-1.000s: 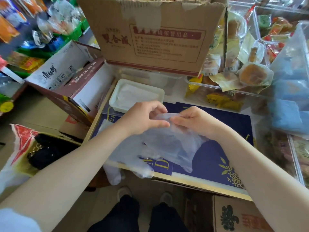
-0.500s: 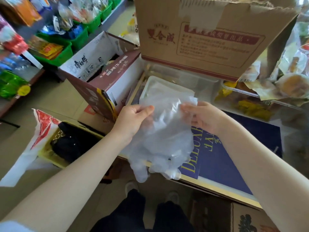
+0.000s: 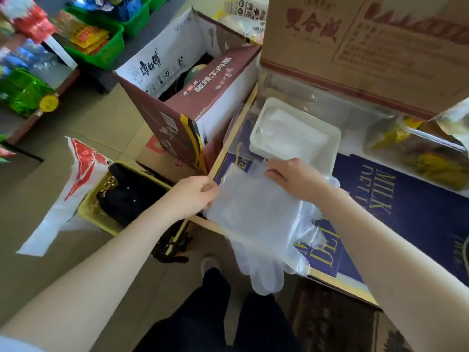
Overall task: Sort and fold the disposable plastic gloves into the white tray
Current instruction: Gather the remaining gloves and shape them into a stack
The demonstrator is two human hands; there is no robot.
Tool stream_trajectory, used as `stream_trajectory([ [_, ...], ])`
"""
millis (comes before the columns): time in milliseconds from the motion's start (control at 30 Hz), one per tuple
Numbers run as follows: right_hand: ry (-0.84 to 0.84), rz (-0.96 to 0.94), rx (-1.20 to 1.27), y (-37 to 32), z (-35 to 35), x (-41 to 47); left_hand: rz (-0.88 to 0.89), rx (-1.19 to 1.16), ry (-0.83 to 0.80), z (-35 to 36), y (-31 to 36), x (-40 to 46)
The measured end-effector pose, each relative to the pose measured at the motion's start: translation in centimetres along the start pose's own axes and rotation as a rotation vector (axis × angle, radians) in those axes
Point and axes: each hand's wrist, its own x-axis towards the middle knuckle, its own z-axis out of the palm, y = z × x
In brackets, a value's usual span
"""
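Plastic gloves (image 3: 256, 219) in hands, "MILK" box (image 3: 406, 207)

arms: bare to above the elbow | trousers (image 3: 210, 323): dark | shoe (image 3: 209, 263): light-coloured

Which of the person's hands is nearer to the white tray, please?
The right hand. It holds the plastic gloves just below the white tray and almost touches its near rim. The left hand grips the gloves' other edge, farther down and to the left.
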Motion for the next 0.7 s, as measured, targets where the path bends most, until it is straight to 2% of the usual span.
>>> stream_trajectory([
  [67,-0.056,-0.038,-0.073,-0.7,1.9,1.5,-0.025,-0.006,0.113,-0.3,-1.8,0.8],
  [233,-0.056,0.048,0.009,-0.6,4.9,3.9,0.047,0.147,0.062,1.6,-3.2,2.1],
  [333,0.003,0.153,-0.059,-0.3,6.6,4.4,0.115,0.382,0.152,3.0,-2.8,2.6],
  [500,0.062,0.248,-0.284,-1.5,8.8,4.1,0.234,0.802,0.178,4.9,-2.6,3.6],
  [700,-0.087,0.295,-0.344,-1.0,7.1,4.2,0.258,0.861,0.199,5.4,-2.5,4.1],
])
